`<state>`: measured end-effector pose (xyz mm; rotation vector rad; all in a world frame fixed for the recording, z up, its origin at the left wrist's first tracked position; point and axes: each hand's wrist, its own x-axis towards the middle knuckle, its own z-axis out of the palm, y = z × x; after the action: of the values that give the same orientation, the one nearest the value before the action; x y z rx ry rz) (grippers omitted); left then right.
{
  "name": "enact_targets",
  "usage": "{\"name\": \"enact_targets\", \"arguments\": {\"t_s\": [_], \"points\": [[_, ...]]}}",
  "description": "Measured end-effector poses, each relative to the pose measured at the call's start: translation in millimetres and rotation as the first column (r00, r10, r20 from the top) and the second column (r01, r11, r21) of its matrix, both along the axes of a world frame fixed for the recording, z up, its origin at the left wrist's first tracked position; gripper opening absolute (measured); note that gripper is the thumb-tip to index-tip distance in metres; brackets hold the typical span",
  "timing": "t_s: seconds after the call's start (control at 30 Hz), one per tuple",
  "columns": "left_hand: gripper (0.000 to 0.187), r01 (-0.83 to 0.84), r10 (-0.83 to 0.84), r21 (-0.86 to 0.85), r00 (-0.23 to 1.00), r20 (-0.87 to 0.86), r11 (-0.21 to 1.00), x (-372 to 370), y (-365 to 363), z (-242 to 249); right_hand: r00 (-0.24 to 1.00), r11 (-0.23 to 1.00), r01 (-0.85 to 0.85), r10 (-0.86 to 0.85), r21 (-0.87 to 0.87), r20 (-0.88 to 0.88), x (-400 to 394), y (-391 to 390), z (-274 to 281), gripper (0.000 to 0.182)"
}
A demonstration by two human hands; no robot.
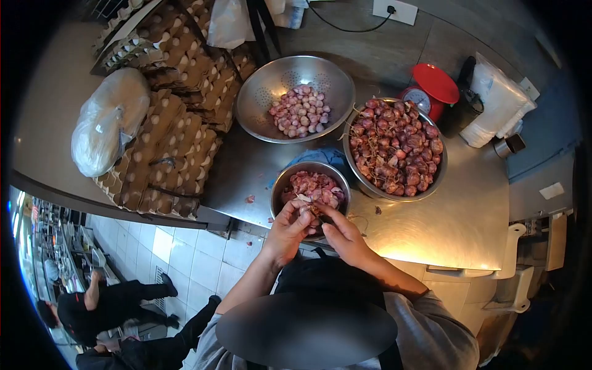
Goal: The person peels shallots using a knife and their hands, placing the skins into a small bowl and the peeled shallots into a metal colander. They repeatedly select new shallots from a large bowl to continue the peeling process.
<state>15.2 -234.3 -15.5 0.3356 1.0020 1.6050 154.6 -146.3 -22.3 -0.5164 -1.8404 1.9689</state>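
Observation:
My left hand and my right hand meet over the near rim of a small steel bowl. Between their fingertips is a shallot with brownish skin, mostly covered by the fingers. Both hands are closed around it; whether a small blade is also there cannot be made out. Reddish shallot skins fill the small bowl. Behind it, a steel colander contains peeled pinkish shallots. On the right, a larger steel bowl is heaped with unpeeled red shallots.
Stacked egg trays and a white plastic bag occupy the left. A red scale and a bag of white packaging stand at the back right. The steel table ends near my body. Two people are at lower left.

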Motion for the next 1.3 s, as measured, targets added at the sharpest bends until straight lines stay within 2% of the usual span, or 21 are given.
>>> {"name": "enact_targets", "arguments": {"t_s": [0.07, 0.17, 0.2, 0.3, 0.33, 0.43, 0.5, 0.57, 0.6, 0.67, 0.77, 0.87, 0.97, 1.1, 1.2, 1.3], "points": [[0.026, -0.025, 0.024, -0.031, 1.000, -0.006, 0.999, -2.1, -3.8, -3.7, 1.000, 1.000, 0.001, -0.001, -0.013, 0.003, -3.5, 0.9, -5.4, 0.039], [0.024, -0.055, 0.057, 0.017, 0.992, -0.117, 0.998, -4.0, -4.1, -16.4, 1.000, 0.959, 0.012, -0.004, -0.284, 0.030, -3.9, 1.3, -3.4, 0.035], [0.025, -0.095, 0.095, 0.012, 0.992, -0.086, 0.995, -3.9, -3.6, -14.8, 0.999, 0.916, 0.019, -0.003, -0.401, 0.040, -4.1, 1.3, -1.0, 0.033], [0.024, -0.183, 0.182, -0.008, 0.983, -0.031, 0.983, -4.6, 0.4, -1.5, 0.997, 0.804, 0.043, -0.076, -0.594, -0.031, 0.0, 10.5, 8.9, 0.030], [0.023, -0.195, 0.194, -0.018, 0.980, -0.037, 0.981, -5.8, 1.2, 4.5, 0.993, 0.846, 0.100, -0.115, -0.524, 0.005, -1.0, 11.2, 6.7, 0.033], [0.024, -0.152, 0.151, -0.018, 0.988, -0.033, 0.988, -14.1, 2.9, 7.7, 0.995, 0.935, 0.095, -0.080, -0.342, 0.058, 4.1, 16.6, -0.2, 0.040], [0.024, -0.083, 0.082, -0.021, 0.996, -0.041, 0.996, -19.2, 3.4, 3.3, 0.993, 0.994, 0.100, -0.097, -0.041, 0.065, 6.5, 13.3, 0.4, 0.044], [0.025, -0.064, 0.064, 0.015, 0.998, 0.009, 0.998, -18.8, 5.5, 4.5, 0.996, 0.995, 0.077, -0.080, 0.069, 0.041, 7.6, 8.2, 4.9, 0.047], [0.025, -0.055, 0.054, 0.032, 0.998, 0.034, 0.998, -17.7, 6.3, 5.6, 0.998, 0.998, 0.056, -0.057, 0.031, 0.011, 7.3, 4.4, 11.7, 0.048], [0.026, -0.098, 0.097, 0.027, 0.994, 0.055, 0.995, -15.1, 8.8, 10.0, 0.997, 0.974, 0.081, -0.079, 0.212, -0.021, 5.9, 2.4, 4.7, 0.048], [0.027, -0.155, 0.153, 0.040, 0.987, 0.041, 0.987, -14.1, 11.5, 10.3, 0.992, 0.961, 0.071, -0.097, 0.268, 0.084, 8.4, -2.6, 12.6, 0.048], [0.026, -0.182, 0.181, 0.028, 0.983, 0.030, 0.983, -13.9, 12.3, 10.0, 0.988, 0.938, 0.112, -0.140, 0.328, 0.062, 12.7, -6.1, 12.9, 0.047], [0.022, -0.207, 0.206, 0.010, 0.978, 0.042, 0.978, -10.1, 11.3, 14.4, 0.978, 0.974, 0.060, -0.102, 0.220, 0.184, 17.5, -5.9, 4.4, 0.047], [0.020, -0.244, 0.241, 0.101, 0.970, 0.041, 0.965, -2.0, 9.3, 14.5, 0.989, 0.955, 0.096, -0.123, 0.281, 0.081, 4.4, -4.7, 9.6, 0.046], [0.021, -0.268, 0.272, 0.094, 0.962, -0.028, 0.959, 2.6, 9.6, 13.4, 0.991, 0.947, 0.126, -0.135, 0.297, 0.011, -5.6, -3.7, 4.7, 0.045], [0.025, -0.266, 0.292, 0.165, 0.943, -0.159, 0.950, 5.8, 6.7, 8.2, 0.987, 0.954, 0.160, -0.152, 0.252, -0.051, -11.5, -5.2, 8.0, 0.042]]}}
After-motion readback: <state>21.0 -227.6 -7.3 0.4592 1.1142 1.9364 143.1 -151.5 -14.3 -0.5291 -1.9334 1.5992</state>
